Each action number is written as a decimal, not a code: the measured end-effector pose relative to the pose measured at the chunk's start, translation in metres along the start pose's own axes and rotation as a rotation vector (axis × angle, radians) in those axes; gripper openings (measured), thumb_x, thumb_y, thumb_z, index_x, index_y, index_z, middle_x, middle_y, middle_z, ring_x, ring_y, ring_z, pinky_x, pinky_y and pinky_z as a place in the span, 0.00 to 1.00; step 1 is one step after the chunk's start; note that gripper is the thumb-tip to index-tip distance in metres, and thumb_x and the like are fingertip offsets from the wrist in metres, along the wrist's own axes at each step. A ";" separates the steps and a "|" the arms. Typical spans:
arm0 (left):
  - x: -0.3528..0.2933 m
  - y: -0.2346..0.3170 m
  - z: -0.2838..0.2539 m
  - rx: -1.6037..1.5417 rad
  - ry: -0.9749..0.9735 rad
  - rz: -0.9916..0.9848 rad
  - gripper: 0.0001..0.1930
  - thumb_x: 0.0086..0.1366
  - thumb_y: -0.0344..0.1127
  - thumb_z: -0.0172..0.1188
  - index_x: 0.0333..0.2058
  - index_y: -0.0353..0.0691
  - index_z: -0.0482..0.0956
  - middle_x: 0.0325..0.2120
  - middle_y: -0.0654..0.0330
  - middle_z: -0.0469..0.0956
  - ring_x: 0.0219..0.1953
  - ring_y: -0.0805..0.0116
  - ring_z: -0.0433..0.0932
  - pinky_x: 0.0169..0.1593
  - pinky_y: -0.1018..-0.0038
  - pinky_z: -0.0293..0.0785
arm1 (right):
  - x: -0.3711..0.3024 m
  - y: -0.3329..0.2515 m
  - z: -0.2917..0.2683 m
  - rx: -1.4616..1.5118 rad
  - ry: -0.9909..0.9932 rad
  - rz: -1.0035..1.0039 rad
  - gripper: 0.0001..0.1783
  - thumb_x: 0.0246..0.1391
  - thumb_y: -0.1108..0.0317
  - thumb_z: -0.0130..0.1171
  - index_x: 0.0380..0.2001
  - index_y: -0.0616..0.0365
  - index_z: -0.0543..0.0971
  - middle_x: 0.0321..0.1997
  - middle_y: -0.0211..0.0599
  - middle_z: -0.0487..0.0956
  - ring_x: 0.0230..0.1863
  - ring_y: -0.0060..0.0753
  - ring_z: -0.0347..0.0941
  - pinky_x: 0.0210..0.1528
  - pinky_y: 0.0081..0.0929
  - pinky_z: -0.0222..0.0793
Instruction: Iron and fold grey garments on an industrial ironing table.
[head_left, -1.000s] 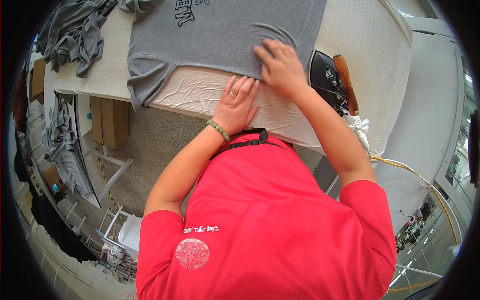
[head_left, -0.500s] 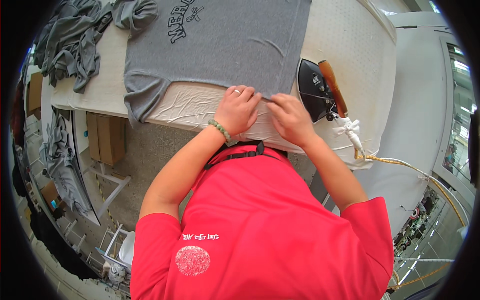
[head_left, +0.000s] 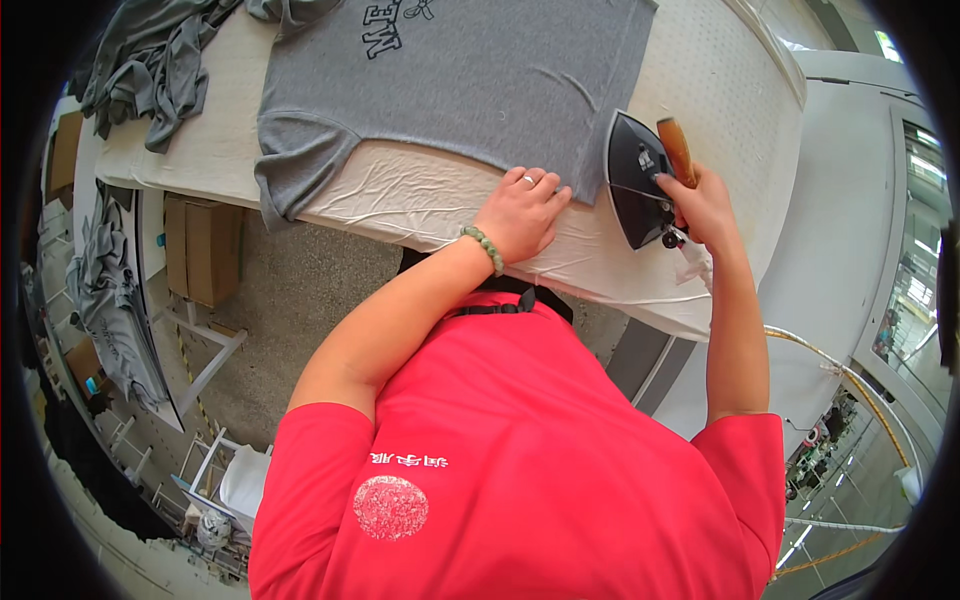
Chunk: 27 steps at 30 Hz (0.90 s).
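A grey sweatshirt [head_left: 470,95] with dark lettering lies spread on the cream-covered ironing table [head_left: 725,75]. My left hand [head_left: 523,215], wearing a ring and a green bead bracelet, has its curled fingers closed at the garment's near edge; the thumb is mostly hidden. To the right of the cloth rests a black iron [head_left: 635,180] with a brown wooden handle. Around the rear part of that handle my right hand [head_left: 703,207] is closed, its thumb toward the iron's body. White cloth wrapping [head_left: 692,267] at the iron's back is partly covered by my wrist.
Crumpled grey garments [head_left: 150,75] are heaped at the table's far left. Below, a cardboard box [head_left: 203,250] stands beside a rack with more grey clothing [head_left: 110,300]. A yellow and white hose [head_left: 850,375] runs off to the right, near a grey-white panel [head_left: 835,210].
My right hand has left the sweatshirt's edge and moved right onto the iron's handle. The left hand stays at the edge, a little farther right in view. The view has shifted slightly.
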<state>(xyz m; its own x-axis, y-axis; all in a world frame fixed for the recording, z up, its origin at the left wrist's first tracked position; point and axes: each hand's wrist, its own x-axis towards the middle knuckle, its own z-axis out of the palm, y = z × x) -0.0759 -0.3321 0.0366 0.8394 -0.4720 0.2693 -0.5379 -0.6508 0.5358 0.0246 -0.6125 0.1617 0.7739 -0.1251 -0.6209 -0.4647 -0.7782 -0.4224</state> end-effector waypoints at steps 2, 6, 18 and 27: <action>0.001 -0.003 -0.004 0.003 0.017 0.003 0.23 0.57 0.36 0.68 0.54 0.42 0.81 0.50 0.57 0.78 0.57 0.56 0.77 0.66 0.57 0.68 | -0.005 -0.010 0.020 -0.165 0.137 -0.231 0.23 0.64 0.53 0.68 0.53 0.60 0.82 0.29 0.43 0.84 0.26 0.41 0.82 0.33 0.38 0.75; -0.005 -0.025 -0.016 0.121 0.100 -0.049 0.13 0.57 0.35 0.65 0.42 0.43 0.82 0.43 0.58 0.78 0.52 0.58 0.77 0.60 0.59 0.69 | -0.023 -0.026 0.056 -0.453 0.135 -0.341 0.24 0.65 0.51 0.64 0.56 0.56 0.81 0.40 0.53 0.88 0.41 0.60 0.85 0.47 0.47 0.78; -0.101 -0.165 -0.160 0.486 0.189 -0.212 0.09 0.57 0.27 0.62 0.38 0.44 0.80 0.38 0.62 0.80 0.42 0.60 0.82 0.43 0.64 0.75 | -0.036 -0.086 0.114 -0.389 -0.003 -0.366 0.28 0.61 0.50 0.71 0.50 0.66 0.80 0.43 0.58 0.87 0.47 0.64 0.84 0.50 0.51 0.79; -0.146 -0.184 -0.176 0.333 0.230 -0.270 0.10 0.53 0.26 0.66 0.35 0.44 0.84 0.40 0.63 0.82 0.43 0.59 0.83 0.44 0.62 0.77 | -0.035 -0.255 0.221 -0.498 -0.148 -0.640 0.13 0.61 0.67 0.57 0.43 0.67 0.80 0.40 0.59 0.87 0.45 0.61 0.86 0.49 0.53 0.82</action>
<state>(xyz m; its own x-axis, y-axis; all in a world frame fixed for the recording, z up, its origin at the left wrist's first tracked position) -0.0857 -0.0384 0.0397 0.9276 -0.1411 0.3459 -0.2628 -0.9045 0.3358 0.0213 -0.2739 0.1450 0.7431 0.4908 -0.4548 0.3192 -0.8574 -0.4037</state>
